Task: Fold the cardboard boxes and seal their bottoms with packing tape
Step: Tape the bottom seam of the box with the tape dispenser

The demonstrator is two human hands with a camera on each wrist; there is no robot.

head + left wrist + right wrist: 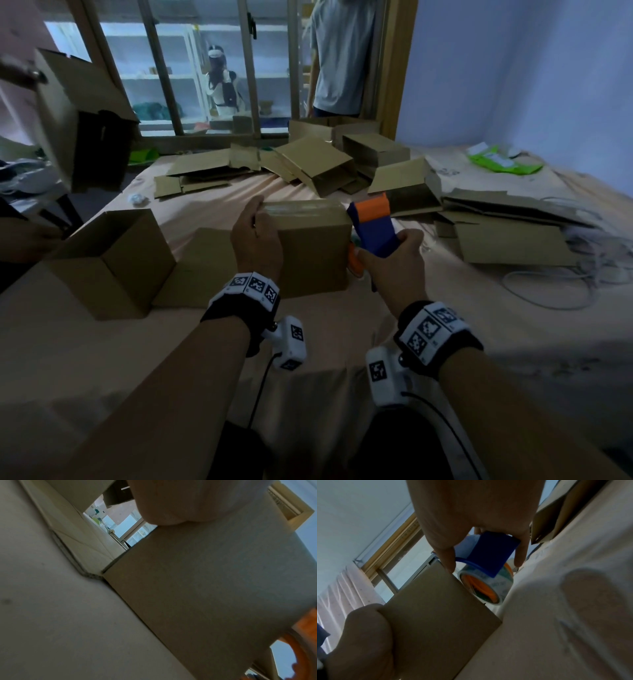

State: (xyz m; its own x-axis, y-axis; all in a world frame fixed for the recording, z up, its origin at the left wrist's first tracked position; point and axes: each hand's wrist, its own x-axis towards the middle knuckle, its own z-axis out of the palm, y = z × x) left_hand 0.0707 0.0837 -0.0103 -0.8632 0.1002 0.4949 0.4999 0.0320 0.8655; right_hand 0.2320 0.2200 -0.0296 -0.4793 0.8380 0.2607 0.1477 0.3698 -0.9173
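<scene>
Left hand (256, 236) fingertips behind box (308, 246)

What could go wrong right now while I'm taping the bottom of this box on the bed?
The box stands on a soft bed sheet, steadied only by the left hand, so it may shift. The right hand holds the tape dispenser at the box's edge; the strip could run crooked.

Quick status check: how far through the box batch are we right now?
Done: one folded box stands open-topped at left. In hand: the left hand holds a box whose top face shows a glossy tape strip, while the right hand grips the tape dispenser at its right edge. Left: flat boxes and others piled behind.
</scene>
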